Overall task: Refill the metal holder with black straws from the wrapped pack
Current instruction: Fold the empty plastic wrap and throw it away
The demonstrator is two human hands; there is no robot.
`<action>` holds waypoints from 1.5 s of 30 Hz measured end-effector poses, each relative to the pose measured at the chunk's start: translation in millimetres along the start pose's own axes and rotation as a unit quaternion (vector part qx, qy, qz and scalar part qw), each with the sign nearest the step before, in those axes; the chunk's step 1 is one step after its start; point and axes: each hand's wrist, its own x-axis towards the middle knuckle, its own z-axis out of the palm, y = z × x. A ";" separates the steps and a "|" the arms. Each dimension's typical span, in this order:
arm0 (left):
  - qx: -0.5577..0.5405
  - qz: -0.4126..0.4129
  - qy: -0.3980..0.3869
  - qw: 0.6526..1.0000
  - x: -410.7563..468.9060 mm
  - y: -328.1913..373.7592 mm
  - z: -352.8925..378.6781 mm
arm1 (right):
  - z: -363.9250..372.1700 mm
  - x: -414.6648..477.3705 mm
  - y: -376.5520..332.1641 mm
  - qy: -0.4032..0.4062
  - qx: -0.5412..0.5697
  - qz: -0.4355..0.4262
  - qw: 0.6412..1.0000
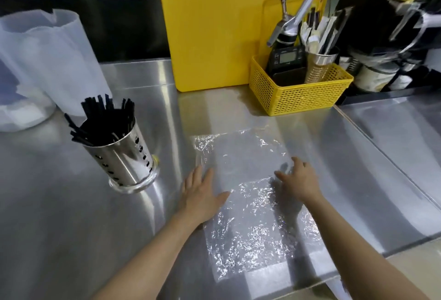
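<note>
Black straws [105,118] fill metal holder [124,156] | left hand [202,194] spread flat, right hand [298,180] fingers curled, on clear wrap [248,204] | steel bench [59,216]

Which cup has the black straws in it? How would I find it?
Start at the big yellow cutting board standing at the back of the steel counter, then look left and nearer. The shiny metal holder stands there alone, black straws sticking out. The other metal cup sits inside the yellow basket.

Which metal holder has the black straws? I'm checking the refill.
The perforated metal holder standing loose at left, full of black straws; the other sits in the yellow basket.
</note>
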 end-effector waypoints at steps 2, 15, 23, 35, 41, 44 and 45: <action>0.003 -0.021 -0.003 1.000 -1.5 -1.3 4.3 | -2.1 3.6 8.4 -0.004 0.020 0.010 1.000; -0.461 -0.189 0.023 0.867 4.9 -7.9 -21.8 | -41.5 -12.7 25.4 -0.218 0.408 0.056 0.885; -0.403 -0.137 -0.090 0.901 -11.8 -17.3 -31.6 | -40.7 -13.9 36.9 -0.282 0.403 0.036 0.870; -0.476 -0.093 -0.007 0.875 -22.2 -34.7 -34.6 | -39.0 -13.1 44.6 -0.261 0.469 0.015 0.843; -0.513 -0.075 0.065 0.852 -16.0 -36.2 -26.6 | -36.1 -11.4 48.5 -0.227 0.485 0.044 0.844; -0.508 -0.100 0.087 0.851 -12.9 -32.3 -22.3 | -31.3 -10.8 50.3 -0.208 0.455 0.010 0.866; -0.498 -0.105 0.088 0.856 -13.5 -30.9 -22.6 | -32.1 -11.6 48.9 -0.199 0.437 -0.007 0.877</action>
